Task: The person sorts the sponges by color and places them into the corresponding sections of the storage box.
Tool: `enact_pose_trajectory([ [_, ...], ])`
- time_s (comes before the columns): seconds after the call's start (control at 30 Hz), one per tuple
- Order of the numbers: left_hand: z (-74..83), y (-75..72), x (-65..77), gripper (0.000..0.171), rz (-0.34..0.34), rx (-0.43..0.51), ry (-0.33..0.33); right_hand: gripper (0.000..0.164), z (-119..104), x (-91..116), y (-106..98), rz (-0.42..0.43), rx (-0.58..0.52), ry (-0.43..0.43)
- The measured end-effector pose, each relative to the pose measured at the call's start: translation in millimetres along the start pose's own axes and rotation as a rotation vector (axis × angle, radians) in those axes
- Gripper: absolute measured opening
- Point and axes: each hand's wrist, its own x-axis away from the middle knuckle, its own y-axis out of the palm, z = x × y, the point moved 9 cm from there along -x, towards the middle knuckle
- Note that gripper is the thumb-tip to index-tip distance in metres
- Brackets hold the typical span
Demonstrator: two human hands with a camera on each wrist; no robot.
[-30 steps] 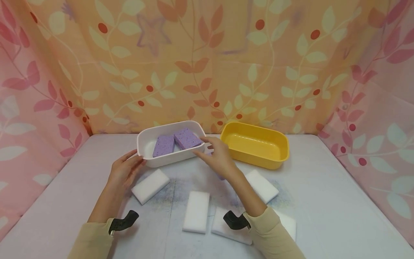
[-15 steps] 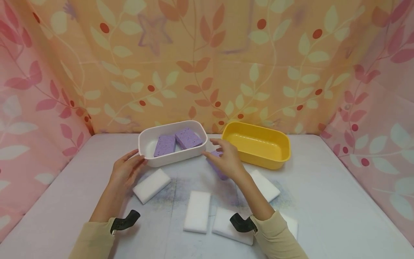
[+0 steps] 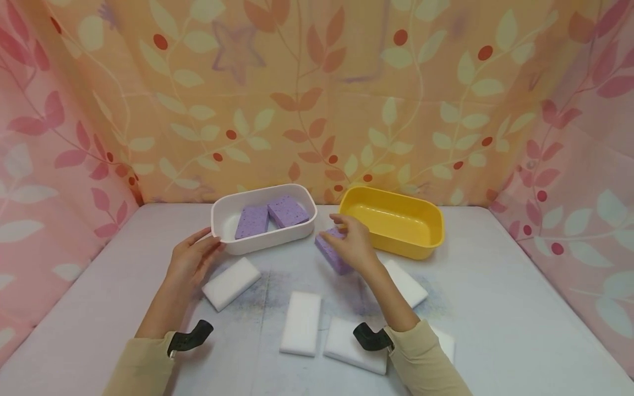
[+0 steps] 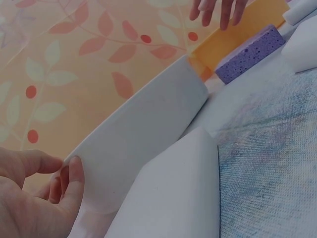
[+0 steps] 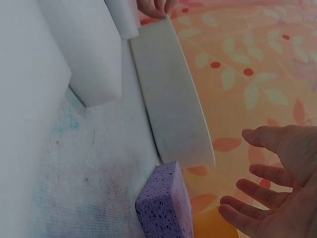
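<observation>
My left hand (image 3: 190,258) pinches the left end of the white tub's rim between thumb and fingers, plain in the left wrist view. Two purple sponges lie inside this white tub (image 3: 269,241): a flat left one (image 3: 251,222) and a right one (image 3: 288,212) tilted against the wall. Over a third purple sponge (image 3: 331,254), on the table between the tubs, hovers my right hand (image 3: 354,245). Its fingers are spread and hold nothing; a gap separates them from that purple sponge (image 5: 166,206) in the right wrist view.
A yellow tub (image 3: 396,243) stands at the back right, beside the white one. Several white foam blocks lie about the table: one (image 3: 231,284) near my left hand, one (image 3: 301,324) at the front middle, another (image 3: 407,283) by my right forearm. A patterned curtain backs the table.
My right hand has left the white tub's right end and moved right, over the loose purple sponge. My left hand stays on the rim.
</observation>
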Motion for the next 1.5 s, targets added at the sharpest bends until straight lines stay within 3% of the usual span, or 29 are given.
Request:
enact_pose_trajectory([
  [0.47, 1.0, -2.2, -1.9, 0.07, -0.003, 0.031, -0.008, 0.053, 18, -7, -4, 0.022, 0.012, 0.038],
  [1.3, 2.6, 3.3, 3.3, 0.071, -0.026, 0.018, 0.007, 0.064, 27, 1, 7, -0.043, 0.1, 0.101],
  [1.5, 2.7, 2.9, 3.5, 0.073, -0.021, 0.009, 0.018, 0.063, 35, 2, 9, -0.069, 0.12, 0.148],
])
